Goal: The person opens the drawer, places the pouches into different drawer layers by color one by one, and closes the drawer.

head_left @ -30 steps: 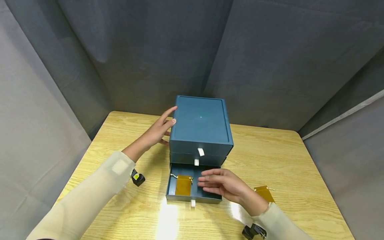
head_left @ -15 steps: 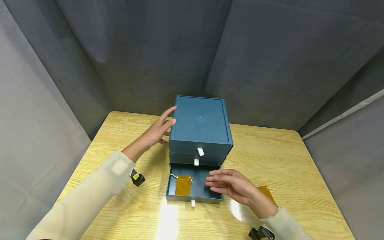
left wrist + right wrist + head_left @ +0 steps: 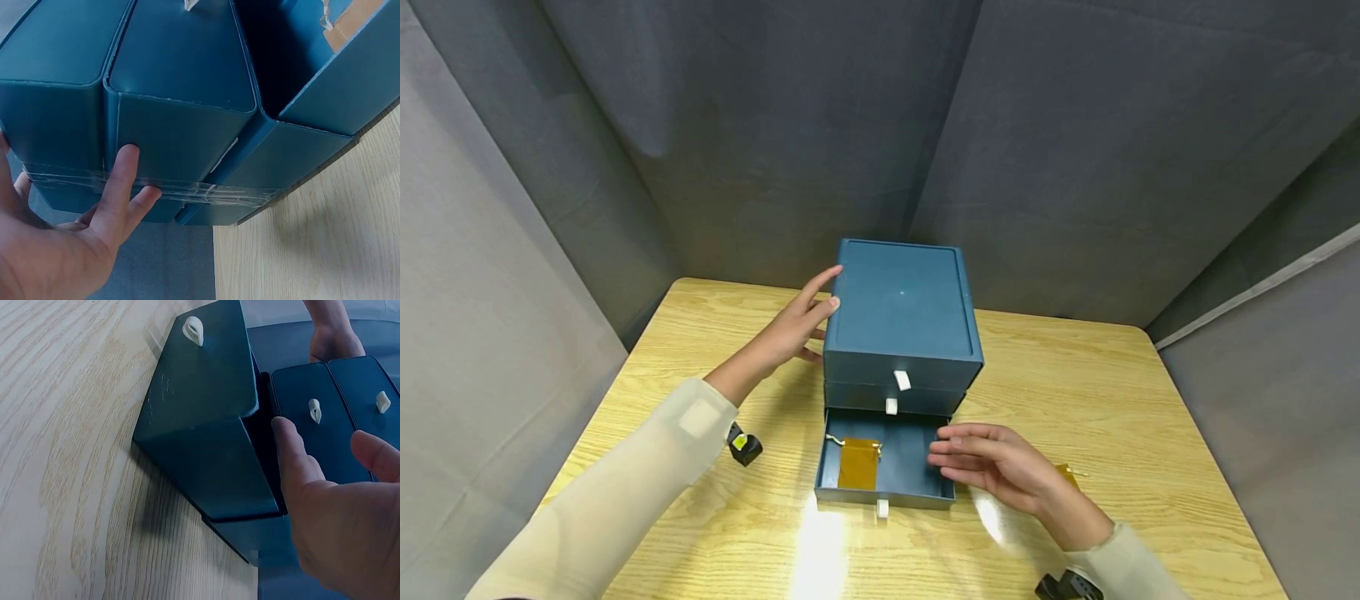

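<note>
Sitting pulled out at the base of the blue drawer unit [image 3: 902,321] on the bench [image 3: 1112,400]: bottom drawer [image 3: 886,467], mustard pouch [image 3: 858,463] lying inside. Hovering flat-fingered at its right wall, holding nothing: right hand [image 3: 1000,471]; bracing the unit's side with straight fingers: left hand [image 3: 790,329]. Possibly risking a skewed, jammed drawer if pushing off-centre.

A staged recording booth rather than a lived-in room: grey fabric curtains [image 3: 760,142] hang in folds on every side of a light wooden table [image 3: 1090,392] (its far corners tucked against the cloth), and no walls, windows or furniture show beyond them.
</note>
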